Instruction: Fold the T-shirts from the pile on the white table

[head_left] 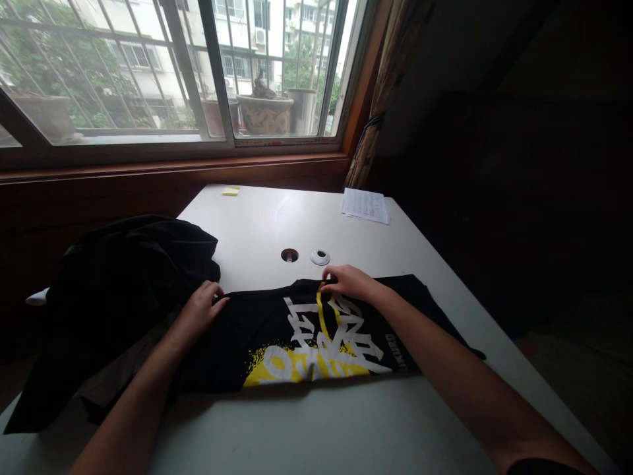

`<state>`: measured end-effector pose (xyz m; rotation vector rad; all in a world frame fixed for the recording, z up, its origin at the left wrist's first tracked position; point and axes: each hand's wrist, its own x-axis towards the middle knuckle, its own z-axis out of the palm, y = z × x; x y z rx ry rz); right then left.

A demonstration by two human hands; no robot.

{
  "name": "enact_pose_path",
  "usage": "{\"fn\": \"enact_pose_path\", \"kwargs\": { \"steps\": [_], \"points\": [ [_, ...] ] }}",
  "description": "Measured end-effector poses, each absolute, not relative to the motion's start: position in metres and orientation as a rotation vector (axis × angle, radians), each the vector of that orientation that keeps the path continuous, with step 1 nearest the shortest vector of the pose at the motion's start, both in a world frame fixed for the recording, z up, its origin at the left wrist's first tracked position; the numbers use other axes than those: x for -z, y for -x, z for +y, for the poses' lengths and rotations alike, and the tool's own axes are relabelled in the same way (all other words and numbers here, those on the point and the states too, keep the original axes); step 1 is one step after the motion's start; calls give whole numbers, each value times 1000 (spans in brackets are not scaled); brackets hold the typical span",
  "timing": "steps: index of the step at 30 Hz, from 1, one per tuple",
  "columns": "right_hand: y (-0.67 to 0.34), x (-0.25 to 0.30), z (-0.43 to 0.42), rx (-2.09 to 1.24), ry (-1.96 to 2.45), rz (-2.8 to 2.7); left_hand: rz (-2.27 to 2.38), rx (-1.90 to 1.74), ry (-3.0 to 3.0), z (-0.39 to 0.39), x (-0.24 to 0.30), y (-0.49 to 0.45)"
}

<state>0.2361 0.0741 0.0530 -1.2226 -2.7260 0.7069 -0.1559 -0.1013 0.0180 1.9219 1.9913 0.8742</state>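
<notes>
A black T-shirt point(257, 330) with a white and yellow print lies flat across the white table point(277, 218). My left hand point(202, 305) pinches the shirt's far left edge, fingers closed on the cloth. My right hand point(350, 282) grips the far edge near the middle, above the yellow stripe of the print, fingers curled on the fabric. Both forearms reach in from the near side over the shirt.
A heap of black clothing point(113, 290) covers the table's left end. Beyond the shirt are a round cable hole point(289, 254) and its loose cap point(320, 257). A printed sheet point(364, 205) and a yellow sticky pad point(230, 190) lie near the window.
</notes>
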Motion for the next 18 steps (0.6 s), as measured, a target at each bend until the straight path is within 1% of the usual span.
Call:
{"fn": "enact_pose_path", "kwargs": {
  "steps": [2, 5, 7, 9, 12, 15, 18],
  "points": [
    [-273, -53, 83, -613, 1311, -2738, 2018, -849, -1956, -104, -18, 154],
    [-339, -50, 96, -396, 1455, -2705, 2107, -705, -2050, -109, -25, 146],
    [-383, -45, 102, -375, 1543, -2625, 2126, -579, -2147, -111, -34, 138],
    [-422, -40, 104, -353, 1614, -2506, 2035, -476, -2247, -112, -45, 127],
    [-462, -32, 100, -312, 1630, -2371, 1783, -359, -2366, -103, -59, 103],
    [-477, -28, 89, -298, 1512, -2292, 1628, -382, -2477, -83, -67, 67],
    [-477, -29, 72, -411, 1377, -2190, 1552, -509, -2492, -54, -64, 26]
  ]
}}
